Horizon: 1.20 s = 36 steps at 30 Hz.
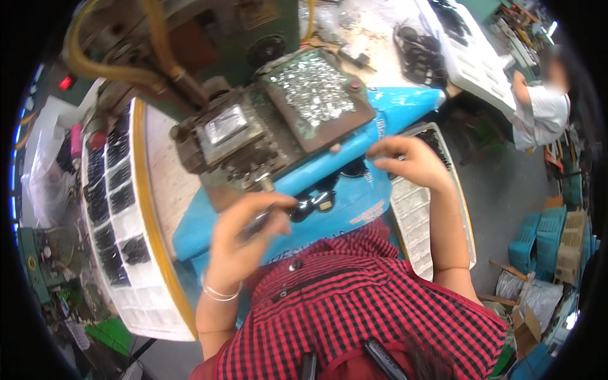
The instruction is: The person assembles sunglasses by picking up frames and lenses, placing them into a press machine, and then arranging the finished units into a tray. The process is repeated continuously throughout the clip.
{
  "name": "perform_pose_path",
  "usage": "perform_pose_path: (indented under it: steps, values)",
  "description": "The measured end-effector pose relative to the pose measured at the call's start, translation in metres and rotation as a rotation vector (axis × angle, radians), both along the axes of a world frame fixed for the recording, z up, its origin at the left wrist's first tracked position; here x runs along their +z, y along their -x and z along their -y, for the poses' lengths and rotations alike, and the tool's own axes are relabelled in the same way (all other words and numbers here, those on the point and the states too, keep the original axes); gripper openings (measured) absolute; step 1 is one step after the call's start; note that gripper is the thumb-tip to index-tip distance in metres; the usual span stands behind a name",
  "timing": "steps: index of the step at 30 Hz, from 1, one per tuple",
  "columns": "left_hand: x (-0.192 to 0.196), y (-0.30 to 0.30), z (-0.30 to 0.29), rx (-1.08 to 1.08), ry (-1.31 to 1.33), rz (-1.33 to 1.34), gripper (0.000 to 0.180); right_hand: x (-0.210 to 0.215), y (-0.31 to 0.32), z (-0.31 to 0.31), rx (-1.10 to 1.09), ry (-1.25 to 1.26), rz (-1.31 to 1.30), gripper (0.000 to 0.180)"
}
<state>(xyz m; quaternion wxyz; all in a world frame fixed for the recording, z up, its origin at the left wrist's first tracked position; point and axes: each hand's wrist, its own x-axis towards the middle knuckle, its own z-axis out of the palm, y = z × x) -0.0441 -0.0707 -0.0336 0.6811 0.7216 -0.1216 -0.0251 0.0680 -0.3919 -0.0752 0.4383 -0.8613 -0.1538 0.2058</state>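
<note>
Blurred by motion, my left hand (240, 237) is closed around a dark part of a pair of black sunglasses (313, 206), whose dark lenses stick out to the right over a blue plastic sheet (354, 212). My right hand (415, 163) is up at the sheet's right side, thumb and fingers drawn together; whatever they pinch is too small to make out. Just left of those fingertips, another dark, lens-like piece (353, 170) shows on the sheet. Beyond both hands stands a green machine with a metal block (225, 128) and a plate of small shiny metal pieces (313, 92).
A white compartment tray (142, 278) holding black parts stands at left, another tray (421, 221) at right beneath my forearm. More black parts (421, 54) lie on the table behind. Blue crates (537, 237) and a person (544, 104) are at far right.
</note>
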Motion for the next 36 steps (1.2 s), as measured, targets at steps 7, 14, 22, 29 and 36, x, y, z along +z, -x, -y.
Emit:
perform_pose_path:
  steps: [7,14,22,29,36]
  values:
    - [-0.121,-0.039,0.082,-0.19,-0.899,0.186,0.031,-0.126,-0.009,0.01,0.061,0.217,0.302,0.075]
    - [-0.142,-0.027,0.082,-0.113,-0.987,0.085,0.032,-0.144,-0.028,-0.032,0.325,0.51,0.351,0.065]
    - [-0.131,0.002,0.06,0.169,-0.589,-0.194,0.031,-0.176,-0.023,-0.077,0.112,0.613,0.647,0.031]
    - [-0.121,0.008,0.075,0.077,-0.063,-0.619,0.03,-0.101,0.033,0.007,0.089,0.589,0.242,0.038]
    - [-0.138,-0.03,0.164,-0.124,0.395,-0.813,0.042,-0.106,0.089,0.024,-0.487,-0.548,-0.377,0.041]
